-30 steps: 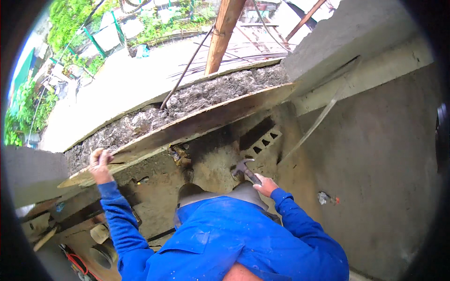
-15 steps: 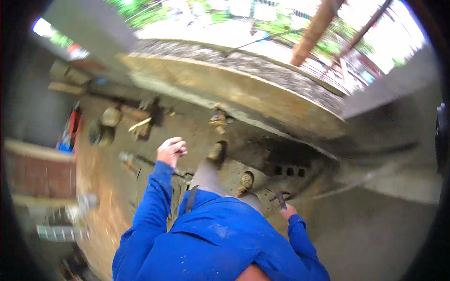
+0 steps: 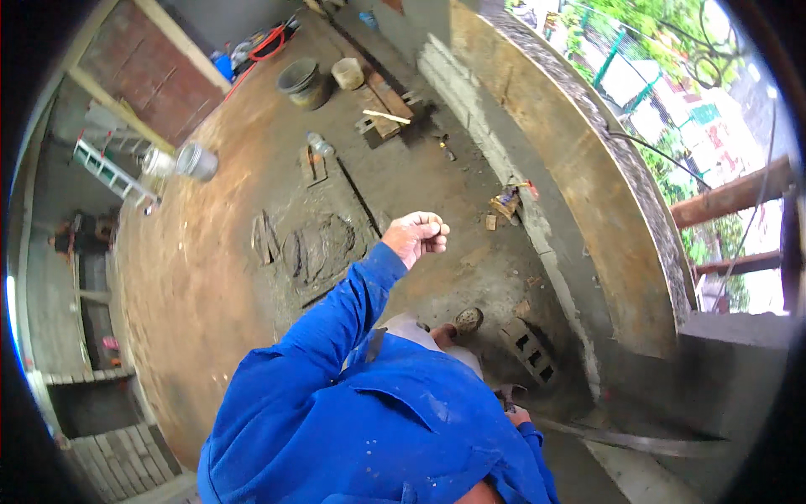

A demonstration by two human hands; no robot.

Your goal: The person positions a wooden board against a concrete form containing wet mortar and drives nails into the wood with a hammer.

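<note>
My left hand [image 3: 417, 237] is held out in front of my body above the floor, its fingers curled and closed. What they hold, if anything, is too small to make out. Low at my right side, my right hand [image 3: 519, 417] is wrapped around a hammer [image 3: 509, 392]. Only part of the hammer's head shows; my jacket hides much of the rest. Beneath my left hand lies a wet grey mortar patch [image 3: 323, 248] on the floor. A grey hollow block [image 3: 529, 351] sits near my right foot, beside the wall.
A low wall with a wooden form board [image 3: 579, 160] runs along my right. Ahead stand a dark bucket [image 3: 304, 86], a clear bottle [image 3: 320, 144] and wooden planks [image 3: 382, 105]. A light bucket [image 3: 196, 162] and a ladder [image 3: 109, 172] are at the left.
My view has turned left, so the wall and window opening now lie to the right. My right hand has come closer to my body, hiding more of the hammer. The left hand stays closed.
</note>
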